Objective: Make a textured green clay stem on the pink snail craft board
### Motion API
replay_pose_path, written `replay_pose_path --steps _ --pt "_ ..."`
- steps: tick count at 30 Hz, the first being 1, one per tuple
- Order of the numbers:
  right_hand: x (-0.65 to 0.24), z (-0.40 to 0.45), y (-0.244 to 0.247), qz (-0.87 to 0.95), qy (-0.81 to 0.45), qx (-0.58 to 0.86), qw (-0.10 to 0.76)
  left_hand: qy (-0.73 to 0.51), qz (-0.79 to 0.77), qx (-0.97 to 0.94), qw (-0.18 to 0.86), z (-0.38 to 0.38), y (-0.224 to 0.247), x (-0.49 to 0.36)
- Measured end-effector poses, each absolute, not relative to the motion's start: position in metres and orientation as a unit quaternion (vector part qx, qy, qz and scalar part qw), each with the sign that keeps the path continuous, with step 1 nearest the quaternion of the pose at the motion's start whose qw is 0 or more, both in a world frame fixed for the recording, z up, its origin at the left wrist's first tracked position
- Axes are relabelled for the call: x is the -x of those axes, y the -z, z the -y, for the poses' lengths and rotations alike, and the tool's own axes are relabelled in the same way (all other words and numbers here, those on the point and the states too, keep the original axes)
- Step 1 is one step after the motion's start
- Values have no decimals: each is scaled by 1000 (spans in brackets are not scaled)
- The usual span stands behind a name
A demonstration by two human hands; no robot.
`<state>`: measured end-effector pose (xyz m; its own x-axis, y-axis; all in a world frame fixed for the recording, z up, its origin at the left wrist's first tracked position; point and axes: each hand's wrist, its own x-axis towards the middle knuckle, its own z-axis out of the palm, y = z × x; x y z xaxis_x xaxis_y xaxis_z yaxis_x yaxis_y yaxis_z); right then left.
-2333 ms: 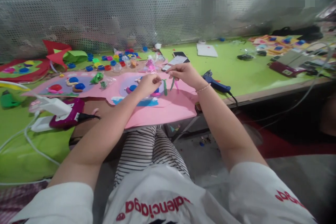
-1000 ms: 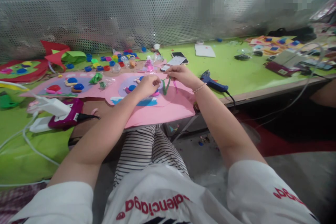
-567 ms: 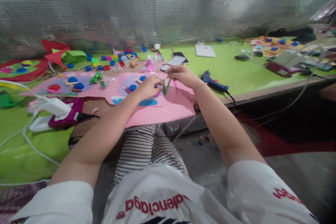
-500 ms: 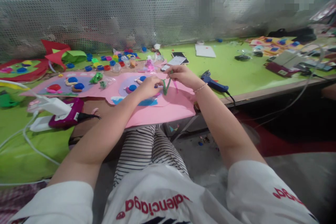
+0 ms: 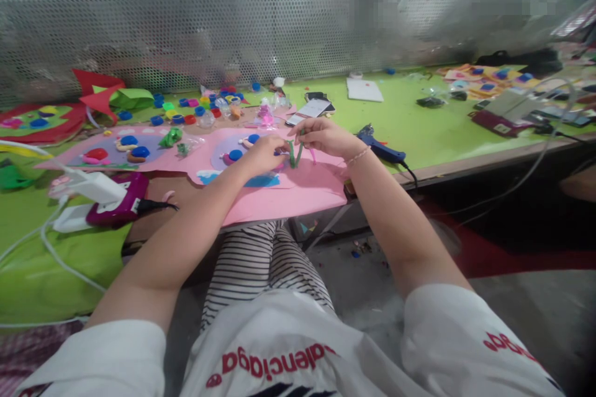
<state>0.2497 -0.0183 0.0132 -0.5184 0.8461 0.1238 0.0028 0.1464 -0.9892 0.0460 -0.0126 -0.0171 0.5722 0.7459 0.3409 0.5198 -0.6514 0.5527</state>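
A thin green strip (image 5: 293, 155), bent in a V and perhaps of soft clay, hangs between my two hands above a pink paper sheet (image 5: 302, 189). My left hand (image 5: 267, 155) pinches one end of it. The other end is between the fingertips of my right hand (image 5: 323, 136), which wears a bracelet. Beside the left hand, a round lilac patch on the sheet carries snail-like clay figures with blue caps (image 5: 235, 156). A thin pink piece (image 5: 313, 156) shows under the right hand; I cannot tell what it is.
A blue glue gun (image 5: 384, 152) lies right of the sheet, its cord over the table edge. Behind my hands are phones (image 5: 308, 111) and several bottle caps (image 5: 190, 119). A purple power strip (image 5: 112, 208) with white chargers and cables stands at left.
The fingers of my right hand have shifted slightly on the green strip, and its bend looks a little wider. My left hand has stayed nearly still.
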Motion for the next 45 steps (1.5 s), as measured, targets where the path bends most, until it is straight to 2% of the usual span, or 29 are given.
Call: replay_pose_path --steps 11,25,45 --pt "-249 16 -11 669 -546 330 381 -254 -367 -878 172 16 11 -46" --pt "-248 20 -15 661 -563 301 394 -216 -327 -892 226 21 11 -53" --pt "-248 21 -17 664 -544 336 389 -215 -328 -892 225 19 15 -58"
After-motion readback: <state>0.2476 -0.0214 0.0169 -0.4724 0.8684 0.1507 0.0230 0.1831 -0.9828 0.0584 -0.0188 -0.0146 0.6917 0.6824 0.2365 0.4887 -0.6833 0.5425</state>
